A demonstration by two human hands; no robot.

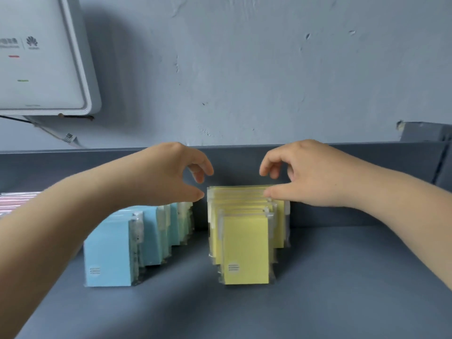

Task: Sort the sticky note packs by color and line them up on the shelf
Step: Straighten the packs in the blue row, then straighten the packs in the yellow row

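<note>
A row of yellow sticky note packs stands upright in the middle of the grey shelf, running from front to back. To its left stands a row of blue sticky note packs. My left hand hovers above the left top corner of the rearmost yellow packs, fingers curled and apart, holding nothing. My right hand is at the right top corner of the same row, thumb tip touching the top edge of a rear yellow pack, fingers spread above it. Pink packs show at the far left, partly behind my left forearm.
A white wall-mounted router hangs at the upper left with a cable below it. The shelf has a raised back rim against a blue-grey wall. Bare shelf surface lies to the right of the yellow row and in front of both rows.
</note>
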